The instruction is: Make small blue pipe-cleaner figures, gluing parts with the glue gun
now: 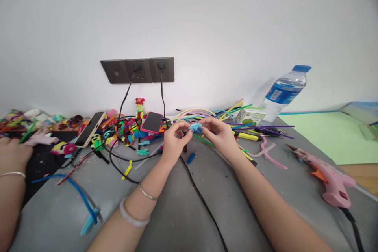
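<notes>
Between my two hands, over the middle of the grey table (183, 204), is a small light-blue coil of pipe cleaner (195, 126). My left hand (176, 141) pinches its left side with thumb and forefinger. On the other side my right hand (221, 138) grips it with its fingertips. Part of the coil is hidden by the fingers. Just below them a short dark-blue pipe cleaner piece (191, 158) lies on the table. Behind my hands spreads a loose heap of long coloured pipe cleaners (206, 113).
A pink glue gun (330, 183) lies at the right, near a tilted water bottle (285, 90). Black cables (203, 201) cross the table. Two phones (152, 122) and pipe cleaner figures (139, 107) crowd the back left. Another person's hand (13, 157) is at the far left.
</notes>
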